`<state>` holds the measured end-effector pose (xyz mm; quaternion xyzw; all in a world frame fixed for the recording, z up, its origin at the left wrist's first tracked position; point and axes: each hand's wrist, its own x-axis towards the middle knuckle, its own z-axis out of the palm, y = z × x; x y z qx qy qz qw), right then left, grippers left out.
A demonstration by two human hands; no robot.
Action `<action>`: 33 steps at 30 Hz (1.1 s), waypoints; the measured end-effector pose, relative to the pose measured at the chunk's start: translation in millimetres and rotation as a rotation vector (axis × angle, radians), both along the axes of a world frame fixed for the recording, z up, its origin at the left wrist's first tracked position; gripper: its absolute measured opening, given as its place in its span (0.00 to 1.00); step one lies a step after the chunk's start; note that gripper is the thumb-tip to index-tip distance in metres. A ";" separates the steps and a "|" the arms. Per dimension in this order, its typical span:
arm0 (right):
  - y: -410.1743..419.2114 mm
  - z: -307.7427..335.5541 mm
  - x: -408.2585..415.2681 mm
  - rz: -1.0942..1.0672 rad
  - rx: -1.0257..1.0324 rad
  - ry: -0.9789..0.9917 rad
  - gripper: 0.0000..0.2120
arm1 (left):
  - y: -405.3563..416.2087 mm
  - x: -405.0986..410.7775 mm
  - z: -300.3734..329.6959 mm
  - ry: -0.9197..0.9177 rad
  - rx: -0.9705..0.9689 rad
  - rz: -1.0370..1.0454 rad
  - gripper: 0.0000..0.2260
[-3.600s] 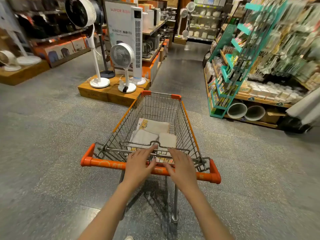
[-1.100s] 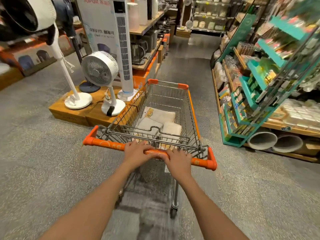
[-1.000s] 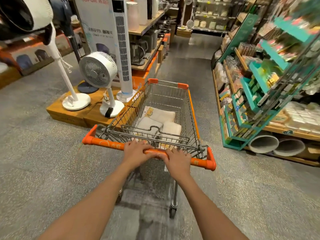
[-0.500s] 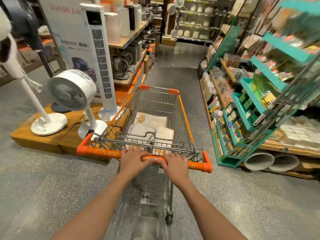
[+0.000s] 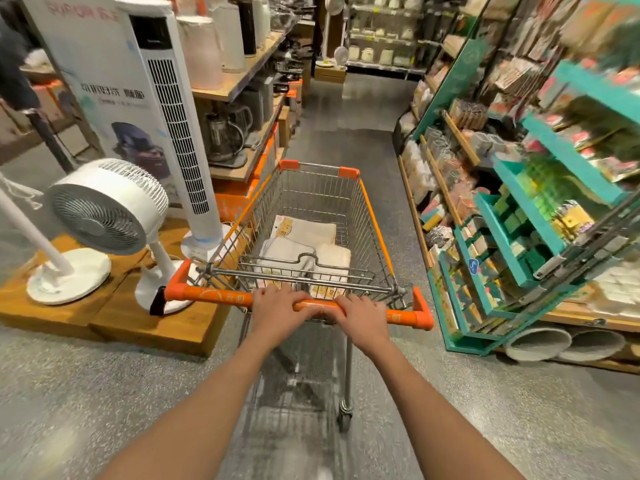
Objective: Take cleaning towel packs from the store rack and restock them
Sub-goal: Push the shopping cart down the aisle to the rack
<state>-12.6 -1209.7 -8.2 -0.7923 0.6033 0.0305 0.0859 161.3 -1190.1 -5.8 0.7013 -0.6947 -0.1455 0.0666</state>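
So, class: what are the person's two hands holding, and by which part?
Both the left hand and right hand grip the shopping cart by the middle of its orange push handle.

We have the cart [image 5: 372, 216] in the aisle ahead, towel packs [image 5: 304, 244] in its basket. Left of it stand the desk fan [image 5: 104, 216] and tower fan [image 5: 176, 126] on a wooden platform [image 5: 104, 323]; right, the slanted rack [image 5: 519, 244].

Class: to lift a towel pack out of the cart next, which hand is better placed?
Right, marginally. Both hands grip the orange handle, but the right hand sits nearer the closest towel pack than the left hand.
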 end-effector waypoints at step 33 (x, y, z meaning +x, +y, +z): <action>-444.8 -13.9 19.7 0.029 -0.054 -0.046 0.22 | -445.2 20.3 -8.1 0.052 -0.050 0.048 0.19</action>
